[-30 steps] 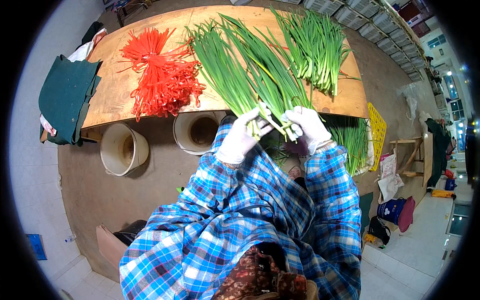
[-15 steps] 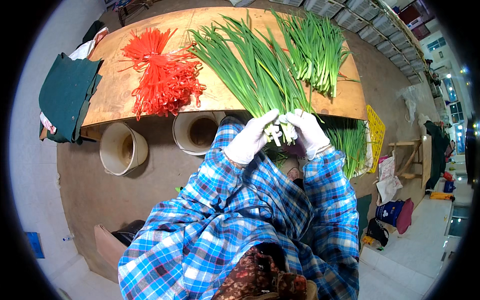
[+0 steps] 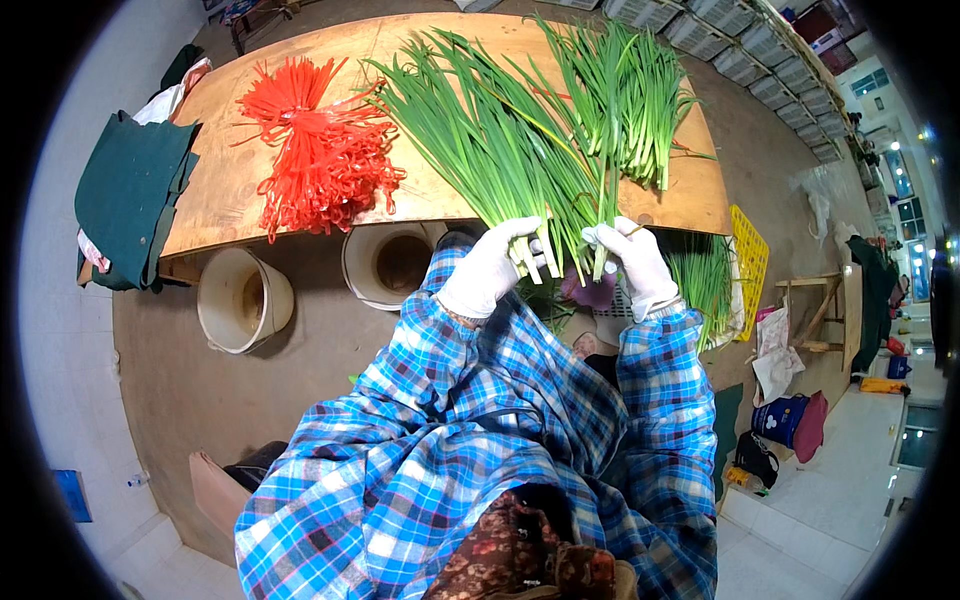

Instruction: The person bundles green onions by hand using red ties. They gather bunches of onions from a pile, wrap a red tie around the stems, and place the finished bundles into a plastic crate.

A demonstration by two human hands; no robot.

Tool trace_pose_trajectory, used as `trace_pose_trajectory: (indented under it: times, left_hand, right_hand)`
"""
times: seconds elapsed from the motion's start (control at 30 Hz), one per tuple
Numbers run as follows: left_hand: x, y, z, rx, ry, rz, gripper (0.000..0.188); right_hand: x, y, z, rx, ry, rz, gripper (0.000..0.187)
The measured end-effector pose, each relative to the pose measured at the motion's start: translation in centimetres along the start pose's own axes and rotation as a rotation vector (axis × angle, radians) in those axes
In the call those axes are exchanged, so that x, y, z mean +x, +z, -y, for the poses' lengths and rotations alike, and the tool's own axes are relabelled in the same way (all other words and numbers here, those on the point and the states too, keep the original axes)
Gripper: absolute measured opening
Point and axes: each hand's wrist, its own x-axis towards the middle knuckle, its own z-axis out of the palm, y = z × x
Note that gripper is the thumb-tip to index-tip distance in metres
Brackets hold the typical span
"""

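White gloves cover both hands at the table's front edge. My left hand [image 3: 487, 270] is closed around the lower stems of a loose bunch of garlic greens [image 3: 490, 150], long flat leaves whose pale ends stick out below the fingers. To its right, my right hand [image 3: 637, 264] pinches the pale ends of a few separate stalks [image 3: 606, 205]. The leaves of both lots lie over the wooden table [image 3: 225, 190], pointing away from me. Another pile of the greens [image 3: 640, 110] rests at the table's far right. A heap of red plastic ties [image 3: 325, 165] lies left of my bunch.
Two white buckets [image 3: 222, 310] [image 3: 352, 275] stand on the floor under the table's front. More greens [image 3: 700, 285] sit below its right edge, beside a yellow crate [image 3: 750, 265]. Dark green cloth [image 3: 130, 195] hangs over the left end. Grey crates [image 3: 725, 55] line the far right.
My hands have drawn apart: the left has shifted slightly left with its bunch, the right moved right with a few stalks. A gap has opened between the stem ends.
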Motion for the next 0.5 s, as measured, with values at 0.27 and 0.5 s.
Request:
trace_pose_trajectory:
  times: [0.27,0.5]
  left_hand:
    - [0.2,-1.3,0.1,-0.01,-0.002,0.047,0.023]
    - [0.7,-1.5,0.8,0.046,-0.015,0.037,0.023]
  right_hand:
    - [0.5,1.3,0.2,0.143,0.009,0.161,0.016]
    - [2.0,3.4,-0.2,-0.437,-0.131,0.132,0.024]
